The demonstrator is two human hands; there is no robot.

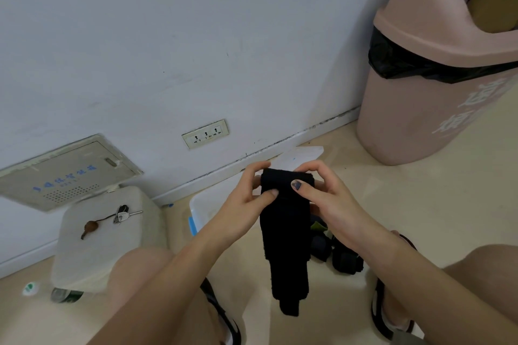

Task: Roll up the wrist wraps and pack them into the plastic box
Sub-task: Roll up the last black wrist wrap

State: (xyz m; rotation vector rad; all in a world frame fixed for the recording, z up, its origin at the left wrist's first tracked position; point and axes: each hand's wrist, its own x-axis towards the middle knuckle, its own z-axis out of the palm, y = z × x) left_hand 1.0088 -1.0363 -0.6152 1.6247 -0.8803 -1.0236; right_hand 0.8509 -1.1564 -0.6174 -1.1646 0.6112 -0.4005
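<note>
A long black wrist wrap [286, 232] hangs in front of me, its top end partly rolled. My left hand [249, 202] pinches the left side of the rolled top, thumb on the front. My right hand [328, 193] grips the right side, its thumb pressed on the cloth. The loose tail dangles down between my knees. Behind my hands, the clear plastic box [199, 210] stands on the floor, largely hidden. Its clear lid [305, 155] lies by the wall. Several rolled dark wraps [342, 258] show low beneath my right wrist; whether they sit inside the box I cannot tell.
A pink swing-top bin [437, 70] with a black liner stands at the right. A white foam block [103, 235] at the left carries keys [120, 214]. A green bottle [66, 294] lies beside it. My sandalled feet [389, 316] rest on the beige floor.
</note>
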